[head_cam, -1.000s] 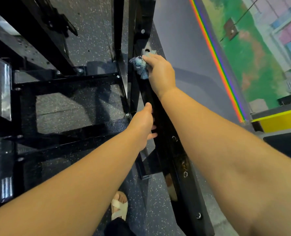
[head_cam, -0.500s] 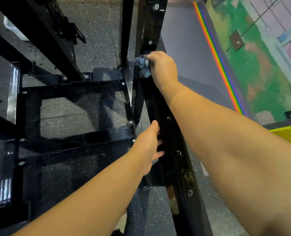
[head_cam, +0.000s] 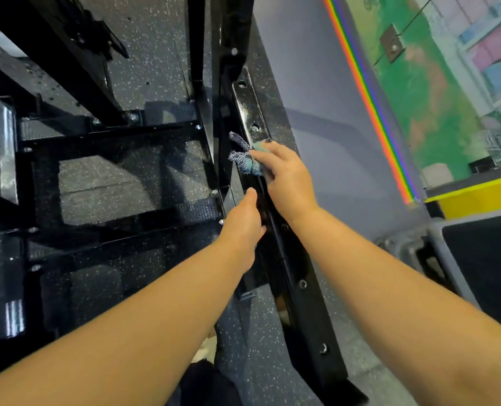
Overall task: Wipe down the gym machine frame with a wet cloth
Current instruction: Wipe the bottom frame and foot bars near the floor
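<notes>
A glossy black upright of the gym machine frame (head_cam: 302, 288) runs from bottom centre up to the top, with bolt holes along it. My right hand (head_cam: 287, 174) holds a crumpled blue-grey cloth (head_cam: 245, 159) against this upright, fingers curled over the cloth. Just below it my left hand (head_cam: 243, 224) wraps round the inner edge of the same upright, thumb up, fingers hidden behind the metal. Wet sheen shows on the plate above the cloth.
Black cross beams (head_cam: 111, 136) and a shiny plate (head_cam: 6, 153) of the machine lie to the left over speckled rubber floor (head_cam: 143, 54). A grey wall (head_cam: 325, 112) with a rainbow stripe (head_cam: 372, 106) stands right. A yellow-edged platform (head_cam: 478, 194) sits far right.
My right hand has drawn the cloth down the upright toward me, closing the gap to my left hand. The left hand has stayed on the upright.
</notes>
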